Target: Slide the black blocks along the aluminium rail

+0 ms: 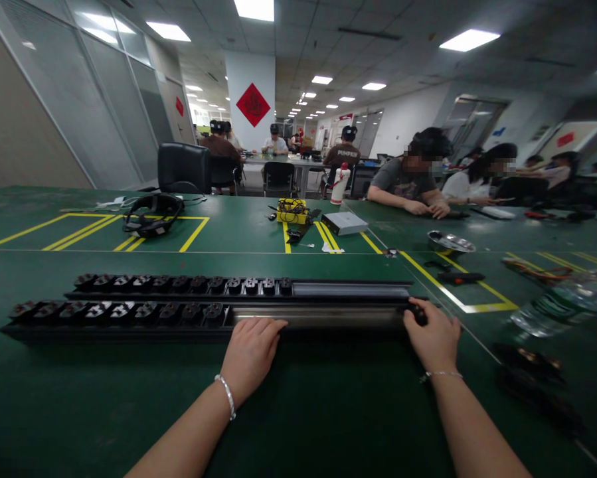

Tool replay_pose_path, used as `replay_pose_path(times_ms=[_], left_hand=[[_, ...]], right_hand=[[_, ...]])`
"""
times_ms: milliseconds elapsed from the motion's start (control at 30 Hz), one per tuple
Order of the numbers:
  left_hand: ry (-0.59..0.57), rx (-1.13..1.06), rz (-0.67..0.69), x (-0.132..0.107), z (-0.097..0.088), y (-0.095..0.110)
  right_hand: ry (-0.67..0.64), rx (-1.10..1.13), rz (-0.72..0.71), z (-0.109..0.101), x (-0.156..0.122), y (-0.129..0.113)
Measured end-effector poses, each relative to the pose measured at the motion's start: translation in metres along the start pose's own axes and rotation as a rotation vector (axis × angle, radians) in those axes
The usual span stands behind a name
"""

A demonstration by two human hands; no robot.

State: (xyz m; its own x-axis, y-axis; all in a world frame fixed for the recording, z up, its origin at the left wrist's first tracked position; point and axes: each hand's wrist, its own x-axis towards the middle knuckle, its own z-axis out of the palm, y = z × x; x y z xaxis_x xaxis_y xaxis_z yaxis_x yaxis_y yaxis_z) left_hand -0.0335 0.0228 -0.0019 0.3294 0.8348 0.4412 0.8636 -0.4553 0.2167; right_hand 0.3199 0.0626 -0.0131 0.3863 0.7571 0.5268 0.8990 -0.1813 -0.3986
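Observation:
Two long black rails with raised sides lie side by side across the green table, the far rail (350, 289) behind the near rail (323, 318). Several black socket modules (149, 311) with metal parts fill the left portion of the near rail; more of them line the far one. My left hand (251, 348) is closed over the front edge of the near rail, just right of its last module. At the right end of that rail, my right hand (433, 335) pinches a small black socket module (418, 313) between thumb and fingers. My fingers partly cover this piece.
Loose black modules (530, 362) and a plastic water bottle (552, 309) are at the right. Beyond the rails stand a metal bowl (450, 242), a grey box (345, 223), a yellow cable bundle (292, 211) and a black headset (153, 214). A person (412, 176) sits across the table.

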Motion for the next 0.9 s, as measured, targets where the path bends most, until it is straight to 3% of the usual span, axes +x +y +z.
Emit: replay_pose_path(times_ms=[900], left_hand=[[0.037, 0.018, 0.005, 0.0004, 0.0003, 0.0008]], right_hand=[[-0.026, -0.027, 0.011, -0.0037, 0.0013, 0.0005]])
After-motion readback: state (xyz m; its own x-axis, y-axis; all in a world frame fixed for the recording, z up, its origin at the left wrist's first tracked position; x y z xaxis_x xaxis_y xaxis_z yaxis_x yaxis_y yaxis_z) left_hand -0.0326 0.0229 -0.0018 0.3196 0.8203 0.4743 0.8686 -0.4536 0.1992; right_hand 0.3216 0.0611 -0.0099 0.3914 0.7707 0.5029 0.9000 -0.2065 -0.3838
